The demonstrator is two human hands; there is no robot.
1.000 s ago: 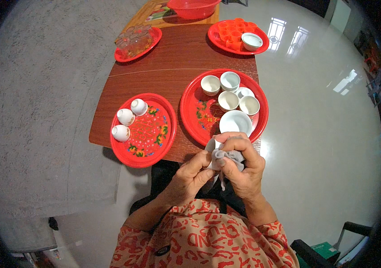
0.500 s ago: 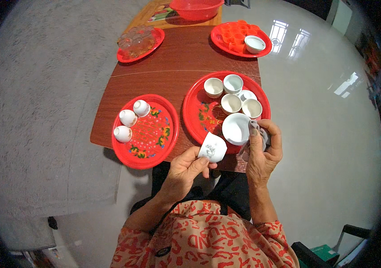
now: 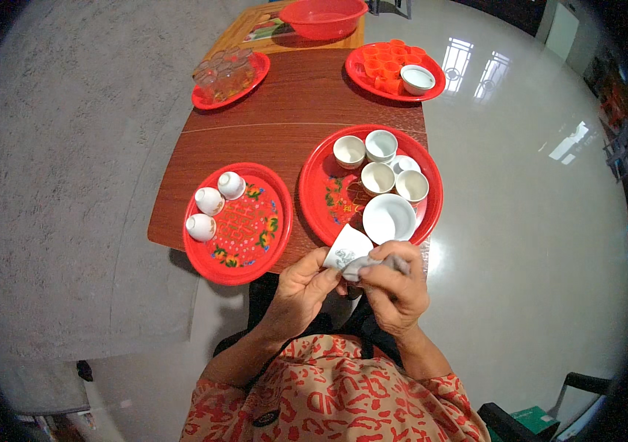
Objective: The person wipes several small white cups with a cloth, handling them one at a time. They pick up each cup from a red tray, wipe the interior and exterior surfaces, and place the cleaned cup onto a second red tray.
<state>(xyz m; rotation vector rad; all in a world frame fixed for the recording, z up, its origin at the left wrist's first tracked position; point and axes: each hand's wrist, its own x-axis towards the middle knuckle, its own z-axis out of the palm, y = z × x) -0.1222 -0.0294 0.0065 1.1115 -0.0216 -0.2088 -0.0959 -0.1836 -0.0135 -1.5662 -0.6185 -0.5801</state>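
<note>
Tilted in my left hand [image 3: 300, 292] is a white cup [image 3: 348, 246] with a grey printed picture, gripped between thumb and fingers. My right hand [image 3: 398, 292] is closed on a greyish cloth [image 3: 362, 267] and presses it against the cup's lower side. Just beyond my hands lies a large red tray [image 3: 314, 214] with a flower pattern. It bears a wide white bowl [image 3: 390, 219] and several small white cups [image 3: 378, 178], most with their mouths up. On a smaller red tray [image 3: 284, 243] at the left, 3 white cups [image 3: 210, 201] stand upside down.
At the table's far left is a red tray [image 3: 219, 105] of clear glasses [image 3: 227, 70]. A red tray [image 3: 432, 94] at the far right holds orange cups [image 3: 391, 62] and a white lidded bowl [image 3: 418, 79]. Beyond sits a red basin [image 3: 323, 18] on a wooden table [image 3: 244, 26].
My right hand has come left and down from beside the wide bowl, bringing the cloth onto the cup. My left hand keeps its hold on the cup, nearly in place.
</note>
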